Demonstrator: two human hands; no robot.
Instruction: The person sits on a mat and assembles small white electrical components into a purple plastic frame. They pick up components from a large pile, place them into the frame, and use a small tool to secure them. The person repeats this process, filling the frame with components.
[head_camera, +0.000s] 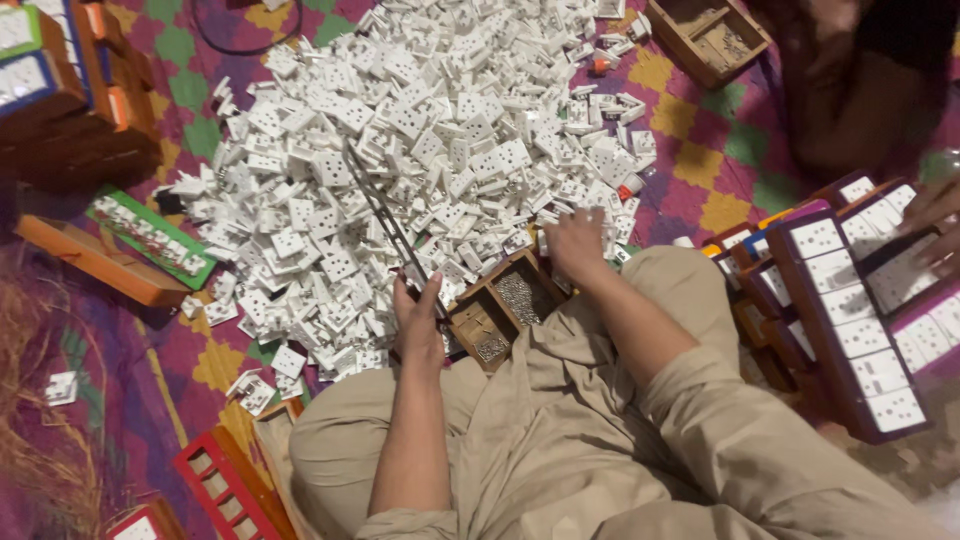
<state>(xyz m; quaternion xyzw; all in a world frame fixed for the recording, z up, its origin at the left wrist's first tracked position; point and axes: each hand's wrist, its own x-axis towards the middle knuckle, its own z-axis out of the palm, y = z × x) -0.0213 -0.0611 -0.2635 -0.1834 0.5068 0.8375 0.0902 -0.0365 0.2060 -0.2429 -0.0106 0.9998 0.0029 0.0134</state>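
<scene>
Tray (470, 315) holding small screws; left hand (418, 322) beside, right hand (578, 245) above.

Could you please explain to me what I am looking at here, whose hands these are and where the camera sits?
There is no machine: a person sits on a patterned mat, and the single picture comes from a camera on their head, looking down at their lap. Their left hand holds a long thin metal tool, probably a screwdriver or tweezers. Their right hand rests on the edge of a large heap of white plastic socket parts. Between the hands stands a small wooden box with compartments of tiny metal pieces. To the right are trays of assembled white sockets, where another person's hand reaches in.
</scene>
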